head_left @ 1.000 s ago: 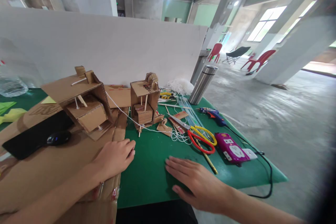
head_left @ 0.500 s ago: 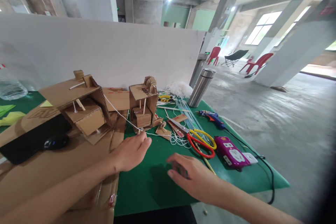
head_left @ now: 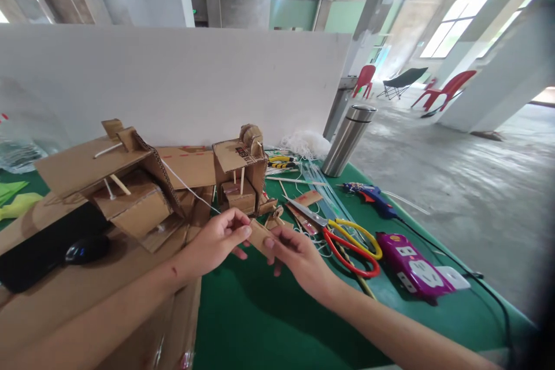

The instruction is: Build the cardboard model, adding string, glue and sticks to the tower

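Note:
Between both hands is a small strip of brown cardboard [head_left: 260, 237]. My left hand [head_left: 217, 243] pinches its left end with thumb and forefinger. Thumb and fingers of my right hand [head_left: 299, 257] grip the other end. A white string [head_left: 184, 185] runs from the large cardboard model [head_left: 134, 196] down to my left hand; whether the fingers hold it too is hidden. Just behind the hands stands a smaller cardboard model [head_left: 240, 156] with thin sticks and a round piece on top. Scissors [head_left: 318, 219] with red and yellow handles lie right of my right hand.
A steel flask [head_left: 349, 141] stands near the table's right edge. Beyond the scissors lie a blue glue gun [head_left: 377, 202] and a purple power strip [head_left: 411, 266] with a cable. A black mouse [head_left: 88, 250] rests at left. A white partition [head_left: 173, 87] rises behind.
My right hand has moved up and left to meet my left hand, and the cardboard strip now shows between them. The view has shifted slightly, with the table items further right.

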